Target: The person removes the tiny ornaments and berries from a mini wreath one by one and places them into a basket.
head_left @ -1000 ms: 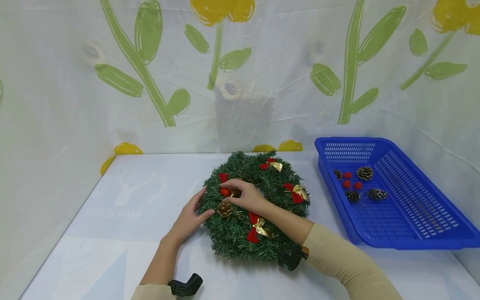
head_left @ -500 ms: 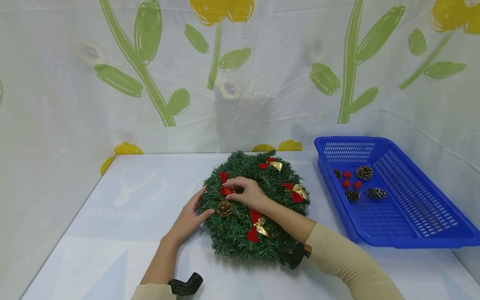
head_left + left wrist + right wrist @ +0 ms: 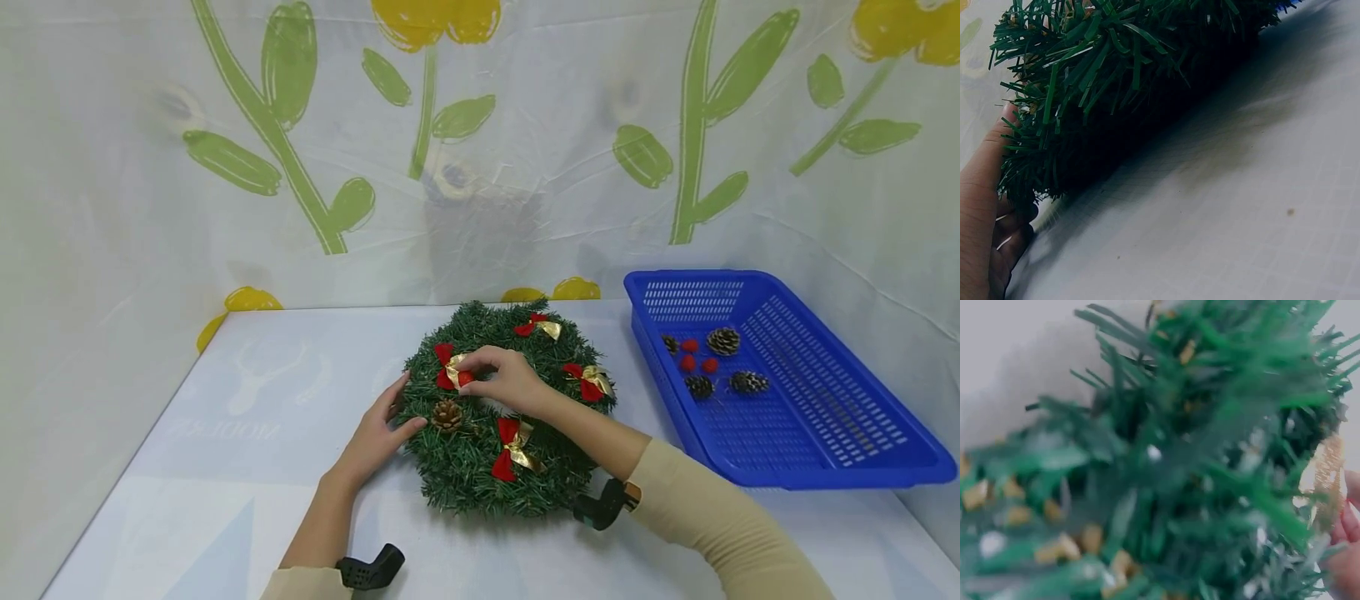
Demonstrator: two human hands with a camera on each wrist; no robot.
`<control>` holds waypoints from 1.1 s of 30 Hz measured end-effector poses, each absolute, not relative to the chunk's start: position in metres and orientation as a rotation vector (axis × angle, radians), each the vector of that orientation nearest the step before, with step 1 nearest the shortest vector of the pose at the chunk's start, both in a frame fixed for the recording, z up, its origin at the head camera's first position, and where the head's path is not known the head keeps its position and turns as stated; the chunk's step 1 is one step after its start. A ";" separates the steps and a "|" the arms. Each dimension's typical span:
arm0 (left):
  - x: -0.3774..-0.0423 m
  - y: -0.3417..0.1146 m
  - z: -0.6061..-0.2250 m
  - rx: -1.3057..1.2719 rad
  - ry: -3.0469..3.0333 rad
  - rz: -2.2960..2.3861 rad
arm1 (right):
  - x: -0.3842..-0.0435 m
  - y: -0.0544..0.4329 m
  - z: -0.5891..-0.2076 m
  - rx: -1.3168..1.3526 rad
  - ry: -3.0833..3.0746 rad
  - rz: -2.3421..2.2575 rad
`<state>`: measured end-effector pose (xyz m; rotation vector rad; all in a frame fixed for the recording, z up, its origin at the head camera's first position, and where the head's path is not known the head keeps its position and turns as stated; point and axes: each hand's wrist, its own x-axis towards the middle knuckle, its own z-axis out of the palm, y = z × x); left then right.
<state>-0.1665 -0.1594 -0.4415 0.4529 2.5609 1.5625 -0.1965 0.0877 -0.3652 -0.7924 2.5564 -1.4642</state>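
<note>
A green artificial wreath [image 3: 480,487] lies on the white table, decorated with several red-and-gold bows and a pine cone [image 3: 447,416]. My left hand [image 3: 375,437] grips its left edge, thumb on top; the left wrist view has the thumb [image 3: 988,147] against the needles and other fingers curled beneath. Between the thumb and fingers of my right hand [image 3: 513,385] is a small red berry [image 3: 466,379], pinched over the wreath's inner left side. Right beside it sits the left bow [image 3: 443,375]. In the right wrist view, fingertips [image 3: 1350,525] appear by gold ribbon [image 3: 1329,478].
At the right stands a blue plastic basket [image 3: 795,479] with several pine cones [image 3: 723,341] and red berries [image 3: 687,363] in its left part. A white curtain [image 3: 555,167] printed with flowers hangs behind the table [image 3: 247,492].
My right hand has shifted a little to the right with the red berry, uncovering the gold part of the left bow. The left hand keeps its place on the wreath.
</note>
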 end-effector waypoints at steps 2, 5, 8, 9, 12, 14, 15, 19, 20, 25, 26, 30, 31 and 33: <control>-0.166 -0.159 -0.441 0.451 2.561 1.562 | -0.196 0.091 -0.363 -0.798 2.543 -1.474; -0.166 -0.159 -0.441 0.449 2.564 1.557 | -0.195 0.094 -0.360 -0.812 2.520 -1.483; -0.166 -0.159 -0.440 0.452 2.563 1.558 | -0.195 0.097 -0.357 -0.808 2.496 -1.487; -0.166 -0.159 -0.439 0.452 2.563 1.558 | -0.195 0.098 -0.355 -0.811 2.486 -1.488; -0.166 -0.159 -0.439 0.452 2.555 1.566 | -0.195 0.102 -0.351 -0.828 2.461 -1.491; -0.166 -0.159 -0.439 0.451 2.554 1.565 | -0.196 0.105 -0.348 -0.839 2.449 -1.490; -0.166 -0.159 -0.439 0.452 2.553 1.567 | -0.196 0.107 -0.346 -0.844 2.446 -1.489; -0.166 -0.159 -0.439 0.450 2.551 1.570 | -0.197 0.114 -0.338 -0.842 2.449 -1.477; -0.166 -0.159 -0.439 0.451 2.551 1.571 | -0.197 0.116 -0.336 -0.843 2.447 -1.475; -0.166 -0.159 -0.440 0.444 2.541 1.574 | -0.195 0.126 -0.328 -0.845 2.377 -1.477; -0.165 -0.158 -0.440 0.443 2.540 1.574 | -0.195 0.128 -0.326 -0.847 2.353 -1.481; -0.164 -0.158 -0.440 0.438 2.543 1.575 | -0.198 0.136 -0.317 -0.799 2.275 -1.469; -0.164 -0.158 -0.440 0.436 2.544 1.575 | -0.199 0.138 -0.314 -0.783 2.262 -1.462; -0.164 -0.158 -0.439 0.432 2.544 1.578 | -0.200 0.143 -0.309 -0.757 2.245 -1.440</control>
